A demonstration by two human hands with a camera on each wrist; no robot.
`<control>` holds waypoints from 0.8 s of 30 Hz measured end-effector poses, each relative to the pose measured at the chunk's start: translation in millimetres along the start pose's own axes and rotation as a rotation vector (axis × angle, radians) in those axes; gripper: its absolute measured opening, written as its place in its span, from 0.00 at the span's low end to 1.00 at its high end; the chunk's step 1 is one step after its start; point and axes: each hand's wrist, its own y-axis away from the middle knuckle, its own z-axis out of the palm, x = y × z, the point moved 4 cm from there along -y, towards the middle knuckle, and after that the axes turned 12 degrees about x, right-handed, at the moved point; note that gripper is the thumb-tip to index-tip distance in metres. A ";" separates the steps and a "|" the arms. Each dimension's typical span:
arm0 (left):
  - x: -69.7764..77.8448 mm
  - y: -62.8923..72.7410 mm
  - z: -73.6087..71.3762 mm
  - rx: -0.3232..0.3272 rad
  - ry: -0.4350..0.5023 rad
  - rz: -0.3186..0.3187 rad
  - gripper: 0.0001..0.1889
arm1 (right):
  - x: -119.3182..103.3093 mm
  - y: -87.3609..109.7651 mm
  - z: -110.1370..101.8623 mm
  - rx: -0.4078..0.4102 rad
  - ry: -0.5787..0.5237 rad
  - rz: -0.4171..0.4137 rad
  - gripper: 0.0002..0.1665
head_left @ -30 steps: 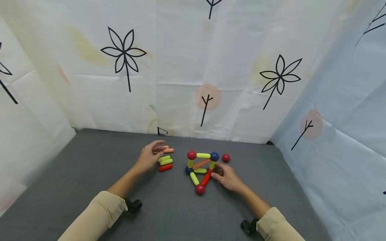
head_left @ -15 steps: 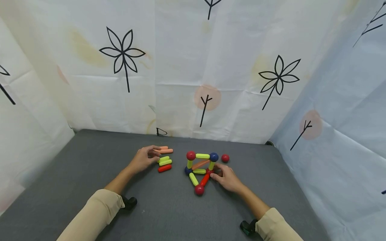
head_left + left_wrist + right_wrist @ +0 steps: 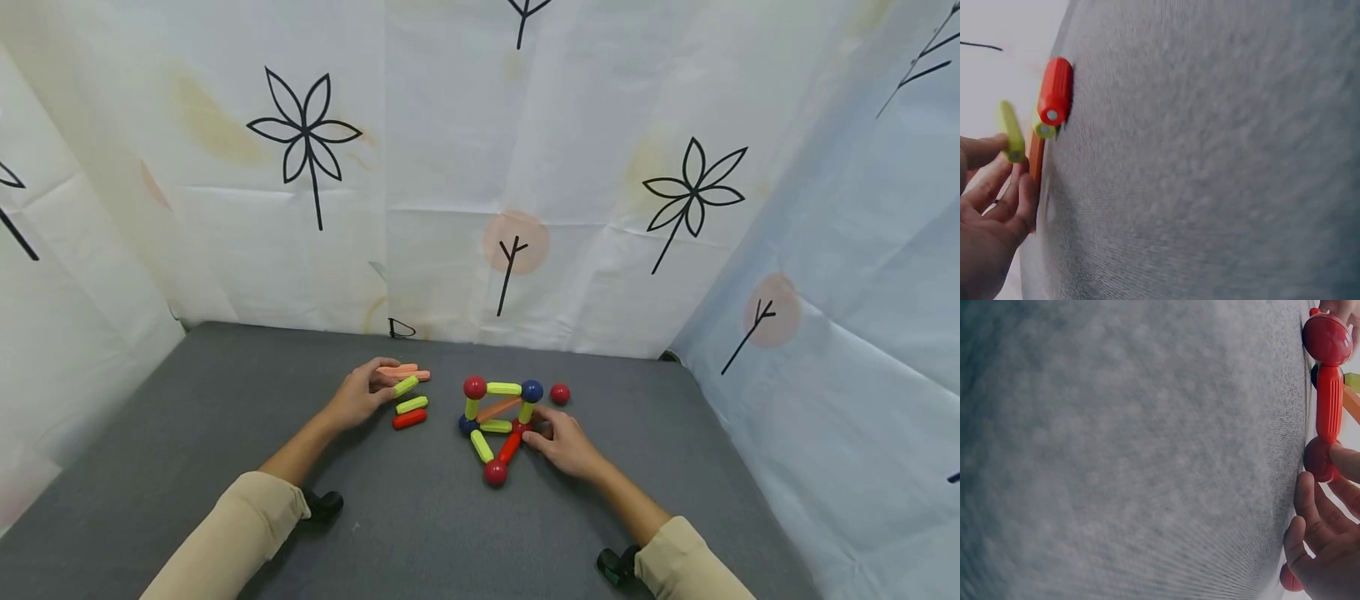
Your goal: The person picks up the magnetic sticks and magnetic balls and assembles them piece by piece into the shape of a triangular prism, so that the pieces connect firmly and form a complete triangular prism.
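While the left hand [image 3: 356, 398] is pinching a yellow-green rod [image 3: 407, 386] near one end, between thumb and fingers, the rod's long axis is slanting, its free end pointing to the right and away from the person. From where I'm standing, it seems to be clearing the table [image 3: 420, 533]. Just beyond that hand's fingertips two salmon rods [image 3: 418, 376] are lying side by side, running more nearly left to right; on the near side, right of the thumb, a second yellow-green rod [image 3: 412, 405] and a red rod [image 3: 409, 419] are resting roughly parallel. I'd judge the step in hand to be the taking of one rod from this loose group, with the next move calling for a sure pinch, the free end left uncovered and the neighbours undisturbed. Between the hands, close by the right one, a ball-and-rod frame [image 3: 498, 409] is standing, apparently an upright square with a triangle lying toward the person. At the square's lower right the right hand [image 3: 566, 444] is pinching a red corner ball [image 3: 519, 426] with thumb and forefinger, seemingly steadying it, the other fingers bending loosely. Just beyond that hand's knuckles a loose red ball [image 3: 560, 394] is sitting apart from the frame.
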 end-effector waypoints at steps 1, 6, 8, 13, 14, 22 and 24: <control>2.2 1.3 -0.3 -0.003 0.041 -0.029 0.26 | 0.2 0.0 -0.1 0.000 0.003 0.000 0.24; 19.5 13.3 7.2 -0.071 0.331 -0.171 0.30 | 0.8 -0.3 -0.9 -0.003 0.021 0.008 0.24; 27.5 20.3 14.4 -0.101 0.436 -0.217 0.31 | 0.7 -0.7 -1.0 -0.006 0.023 0.014 0.24; 46.2 40.1 42.3 -0.204 0.589 -0.248 0.33 | 0.2 -1.5 -1.1 -0.007 0.024 0.020 0.24; 50.3 44.0 49.2 -0.231 0.601 -0.229 0.33 | -0.1 -1.4 -1.1 -0.005 0.025 0.020 0.24; 87.8 61.5 97.2 -0.286 0.574 0.085 0.30 | -1.4 -0.6 -0.1 0.005 0.019 0.003 0.24; 92.7 61.2 105.8 -0.278 0.547 0.127 0.27 | -1.3 -0.7 0.1 0.007 0.015 -0.010 0.23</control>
